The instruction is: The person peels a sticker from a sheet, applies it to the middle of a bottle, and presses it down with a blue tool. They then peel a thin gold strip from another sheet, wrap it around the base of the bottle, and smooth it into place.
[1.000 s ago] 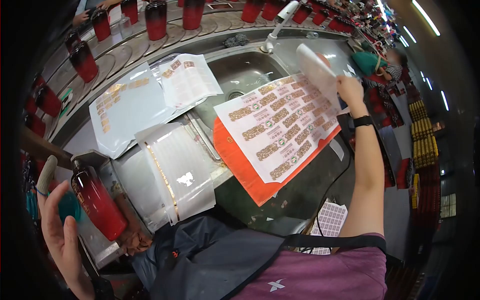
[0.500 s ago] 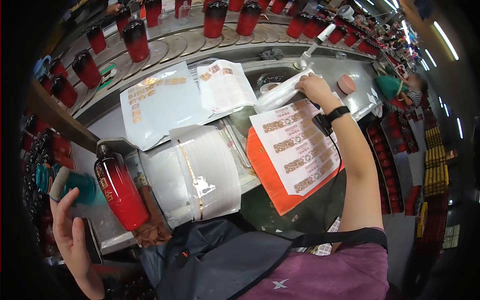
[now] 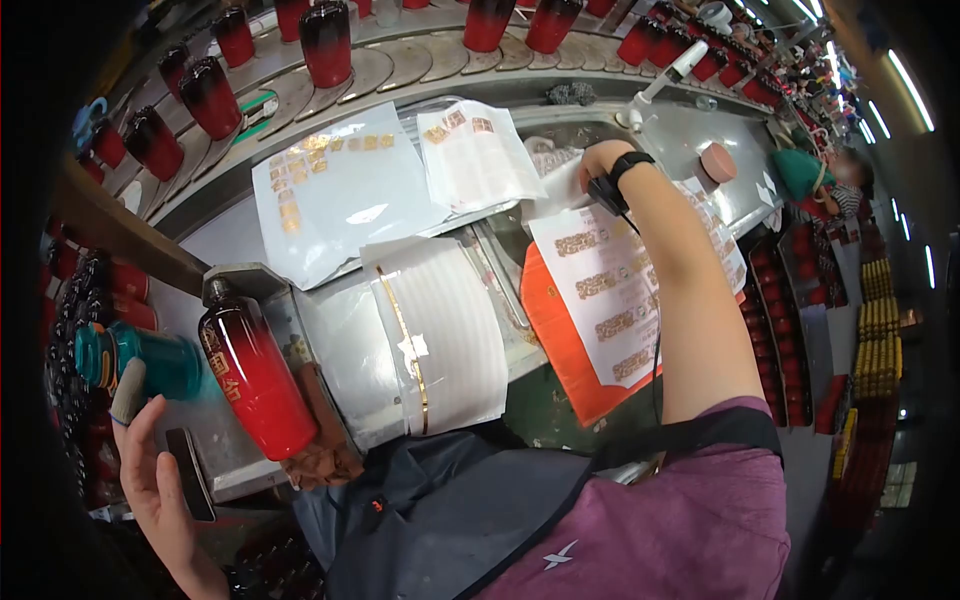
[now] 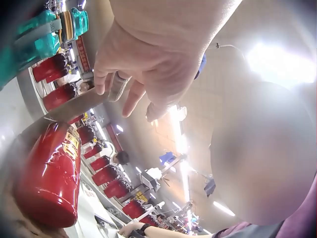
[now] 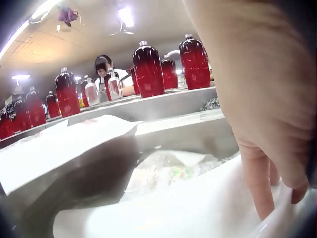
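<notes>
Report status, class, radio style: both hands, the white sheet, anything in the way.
Right hand gripping white sheet at sink. Left hand empty, near red bottle. Crumpled material in sink; no clear obstruction visible.

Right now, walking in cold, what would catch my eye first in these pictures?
Probably the glossy red-and-black bottle with gold characters, lying beside the person's left hand. Next, the gold-patterned decal sheet on the orange sheet, near where the right hand holds a white sheet at the sink. Behind, more red-and-black bottles line the conveyor.
</notes>
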Motion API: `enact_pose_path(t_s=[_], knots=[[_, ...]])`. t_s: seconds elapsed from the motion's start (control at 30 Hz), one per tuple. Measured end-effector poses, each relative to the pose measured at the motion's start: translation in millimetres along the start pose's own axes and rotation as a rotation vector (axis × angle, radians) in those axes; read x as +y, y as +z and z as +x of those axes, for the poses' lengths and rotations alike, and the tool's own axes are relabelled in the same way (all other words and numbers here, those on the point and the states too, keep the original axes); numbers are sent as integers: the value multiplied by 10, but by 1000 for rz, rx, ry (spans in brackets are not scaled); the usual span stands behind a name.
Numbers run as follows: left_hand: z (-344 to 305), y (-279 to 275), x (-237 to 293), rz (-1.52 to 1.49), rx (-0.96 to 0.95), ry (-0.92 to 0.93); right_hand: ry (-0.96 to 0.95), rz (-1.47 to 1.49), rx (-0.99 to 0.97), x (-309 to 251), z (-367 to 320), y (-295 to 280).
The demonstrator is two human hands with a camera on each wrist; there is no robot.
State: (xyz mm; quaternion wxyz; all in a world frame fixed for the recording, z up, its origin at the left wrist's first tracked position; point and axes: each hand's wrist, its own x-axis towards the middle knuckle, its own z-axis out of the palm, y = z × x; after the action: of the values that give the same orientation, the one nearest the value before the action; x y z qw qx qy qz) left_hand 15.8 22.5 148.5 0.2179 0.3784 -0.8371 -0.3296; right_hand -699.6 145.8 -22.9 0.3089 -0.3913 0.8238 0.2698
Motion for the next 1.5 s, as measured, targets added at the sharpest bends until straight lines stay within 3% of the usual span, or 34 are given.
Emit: enact_pose_path(t_s=[0.07,0.17,0.27,0.4,0.5,0.63,0.77,0.87,1.17,1.23,1.37,1.43,1.5], knots=[[-18,-46,-38,-40,-31,28,31,76,59,-65,-229,-67],[-70,-110,-161,-78,-50,32,-304,140,175,386,-36,-98],[-69,-94,-246,-61,-27,-1,-425,359,-24,323,-603,-151],[-51,16,-263,-38,21,8,-532,294,105,-30,-1027,278],[-14,85,-277,-25,3,47,-517,202,225,-196,-955,502],[-9,122,-199,-29,-34,87,-467,231,128,-216,-971,434],[-66,130,-133,-93,-12,83,-518,302,187,-314,-1039,384],[-107,99,-228,-116,-1,114,-585,181,267,-519,-1051,399],[-158,42,-382,-148,9,154,-485,117,295,-629,-1147,398],[-153,38,-433,-155,9,146,-615,-8,508,-594,-1146,439],[-127,67,-425,-155,0,164,-631,-117,634,-562,-1241,457],[-124,66,-475,-135,0,166,-395,-255,650,-618,-1359,449],[-107,58,-487,-113,-1,169,-398,-302,741,-606,-1523,455]])
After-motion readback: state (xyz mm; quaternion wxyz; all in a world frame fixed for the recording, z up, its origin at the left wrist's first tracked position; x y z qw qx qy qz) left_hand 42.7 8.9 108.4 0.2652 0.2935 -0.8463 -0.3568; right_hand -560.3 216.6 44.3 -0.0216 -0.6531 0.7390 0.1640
